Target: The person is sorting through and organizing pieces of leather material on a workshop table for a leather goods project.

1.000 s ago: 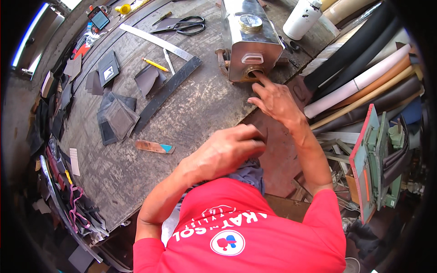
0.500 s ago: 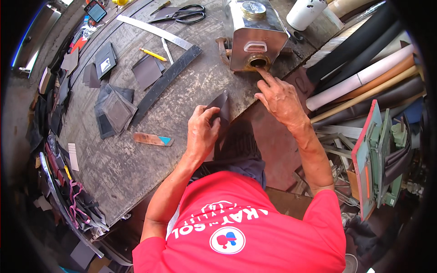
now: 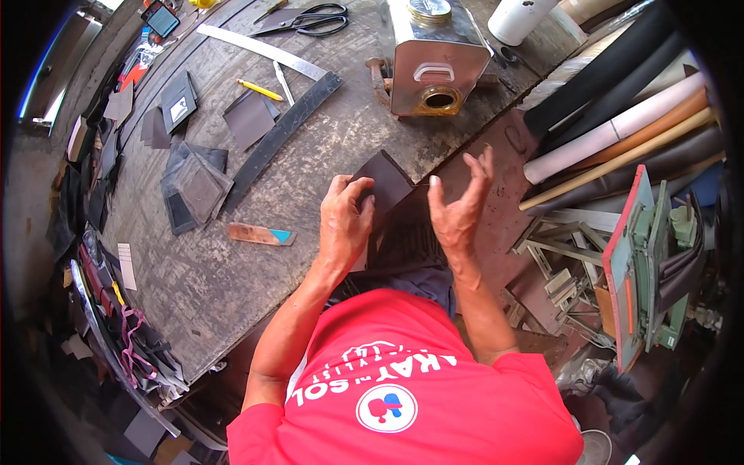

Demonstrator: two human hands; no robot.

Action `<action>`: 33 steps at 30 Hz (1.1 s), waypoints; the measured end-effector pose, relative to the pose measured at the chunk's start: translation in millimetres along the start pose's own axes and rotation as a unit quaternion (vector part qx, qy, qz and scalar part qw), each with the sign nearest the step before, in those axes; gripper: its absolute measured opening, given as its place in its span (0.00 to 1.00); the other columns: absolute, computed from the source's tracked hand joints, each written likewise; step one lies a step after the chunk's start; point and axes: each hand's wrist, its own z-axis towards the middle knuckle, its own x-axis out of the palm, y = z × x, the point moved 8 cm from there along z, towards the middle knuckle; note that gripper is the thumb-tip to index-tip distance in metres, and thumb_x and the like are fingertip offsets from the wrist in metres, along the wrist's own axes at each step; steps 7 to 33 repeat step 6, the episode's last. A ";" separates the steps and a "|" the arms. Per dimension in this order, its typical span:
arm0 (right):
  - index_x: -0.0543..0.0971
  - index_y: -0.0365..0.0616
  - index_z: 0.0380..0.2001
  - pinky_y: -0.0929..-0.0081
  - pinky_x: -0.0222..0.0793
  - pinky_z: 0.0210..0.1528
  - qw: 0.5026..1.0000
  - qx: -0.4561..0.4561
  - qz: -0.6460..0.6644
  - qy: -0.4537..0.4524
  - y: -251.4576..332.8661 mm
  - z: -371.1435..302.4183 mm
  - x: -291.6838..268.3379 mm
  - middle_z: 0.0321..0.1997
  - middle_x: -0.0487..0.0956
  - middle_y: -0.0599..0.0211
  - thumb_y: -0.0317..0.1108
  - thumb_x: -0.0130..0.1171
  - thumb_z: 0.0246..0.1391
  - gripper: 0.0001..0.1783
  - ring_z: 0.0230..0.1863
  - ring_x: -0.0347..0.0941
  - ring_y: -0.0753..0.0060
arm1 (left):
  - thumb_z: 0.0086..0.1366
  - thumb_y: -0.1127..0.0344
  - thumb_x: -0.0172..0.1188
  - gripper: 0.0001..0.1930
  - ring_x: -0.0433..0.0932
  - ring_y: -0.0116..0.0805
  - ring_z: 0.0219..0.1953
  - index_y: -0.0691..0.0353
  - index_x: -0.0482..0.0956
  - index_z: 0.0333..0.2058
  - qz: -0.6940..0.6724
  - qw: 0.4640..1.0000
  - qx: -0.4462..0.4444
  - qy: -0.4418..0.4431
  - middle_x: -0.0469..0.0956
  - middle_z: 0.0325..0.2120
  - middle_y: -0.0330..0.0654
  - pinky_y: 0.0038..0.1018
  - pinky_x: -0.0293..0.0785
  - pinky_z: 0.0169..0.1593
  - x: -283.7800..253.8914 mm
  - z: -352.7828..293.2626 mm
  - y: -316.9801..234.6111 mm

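Near the table's front edge my left hand point(image 3: 342, 222) grips a dark brown flat piece that looks like leather point(image 3: 386, 180); its fingers are bent over the near part and hide some of it. My right hand point(image 3: 463, 208) hovers just right of that piece, empty, with thumb and fingers apart. Beyond both hands stands a metal can point(image 3: 438, 58), with a small handle and a round, amber-coated opening point(image 3: 440, 101) on the side towards me.
Left on the worn table point(image 3: 302, 139) lie a dark metal strip point(image 3: 283, 143), a ruler point(image 3: 260, 48), scissors point(image 3: 318, 21), a pencil point(image 3: 260, 90), leather pieces point(image 3: 198, 186) and a flat blade point(image 3: 260, 234). Rolls of material point(image 3: 620, 132) and a green-framed object point(image 3: 647, 256) crowd the right.
My right hand has drawn back from the can's opening towards the leather piece, and its fingers have spread. The leather piece has turned to show more of its flat face.
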 end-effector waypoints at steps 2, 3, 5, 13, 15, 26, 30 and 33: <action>0.65 0.38 0.60 0.52 0.57 0.70 0.999 0.007 0.022 0.023 -10.0 -11.9 -5.0 0.73 0.57 0.39 0.26 0.65 0.54 0.31 0.71 0.58 0.39 | 0.58 0.76 0.65 0.13 0.82 0.44 0.41 0.65 0.83 0.44 0.014 1.000 0.005 -0.008 0.78 0.40 0.47 0.32 0.76 0.45 -1.6 -0.4 0.5; 0.65 0.38 0.60 0.54 0.59 0.70 0.994 0.033 0.085 0.064 -16.7 -22.8 -2.9 0.73 0.57 0.40 0.26 0.64 0.55 0.31 0.71 0.59 0.40 | 0.58 0.76 0.65 0.13 0.82 0.44 0.41 0.65 0.83 0.44 0.018 1.000 0.010 -0.009 0.78 0.40 0.47 0.32 0.76 0.45 -0.5 0.6 -0.1; 0.65 0.39 0.60 0.57 0.62 0.68 0.962 0.085 0.213 0.144 -28.3 -53.1 6.5 0.74 0.57 0.43 0.27 0.63 0.57 0.29 0.70 0.61 0.42 | 0.58 0.76 0.65 0.13 0.82 0.43 0.41 0.65 0.83 0.44 0.015 1.000 0.017 -0.008 0.79 0.40 0.46 0.32 0.76 0.45 0.4 1.5 0.7; 0.66 0.40 0.61 0.59 0.62 0.69 0.948 0.082 0.243 0.189 -26.4 -64.6 15.5 0.75 0.57 0.47 0.28 0.64 0.57 0.29 0.70 0.60 0.43 | 0.58 0.76 0.65 0.14 0.82 0.42 0.42 0.65 0.83 0.44 0.016 1.000 0.019 -0.009 0.79 0.40 0.46 0.32 0.76 0.45 -0.4 1.5 2.3; 0.66 0.40 0.61 0.59 0.62 0.69 0.948 0.082 0.243 0.189 -26.4 -64.6 15.5 0.75 0.57 0.47 0.28 0.64 0.57 0.29 0.70 0.60 0.43 | 0.58 0.76 0.65 0.14 0.82 0.42 0.42 0.65 0.83 0.44 0.016 1.000 0.019 -0.009 0.79 0.40 0.46 0.32 0.76 0.45 -0.4 1.5 2.3; 0.66 0.40 0.61 0.59 0.62 0.69 0.948 0.082 0.243 0.189 -26.4 -64.6 15.5 0.75 0.57 0.47 0.28 0.64 0.57 0.29 0.70 0.60 0.43 | 0.58 0.76 0.65 0.14 0.82 0.42 0.42 0.65 0.83 0.44 0.016 1.000 0.019 -0.009 0.79 0.40 0.46 0.32 0.76 0.45 -0.4 1.5 2.3; 0.66 0.40 0.61 0.59 0.62 0.69 0.948 0.082 0.243 0.189 -26.4 -64.6 15.5 0.75 0.57 0.47 0.28 0.64 0.57 0.29 0.70 0.60 0.43 | 0.58 0.76 0.65 0.14 0.82 0.42 0.42 0.65 0.83 0.44 0.016 1.000 0.019 -0.009 0.79 0.40 0.46 0.32 0.76 0.45 -0.4 1.5 2.3; 0.66 0.40 0.61 0.59 0.62 0.69 0.948 0.082 0.243 0.189 -26.4 -64.6 15.5 0.75 0.57 0.47 0.28 0.64 0.57 0.29 0.70 0.60 0.43 | 0.58 0.76 0.65 0.14 0.82 0.42 0.42 0.65 0.83 0.44 0.016 1.000 0.019 -0.009 0.79 0.40 0.46 0.32 0.76 0.45 -0.4 1.5 2.3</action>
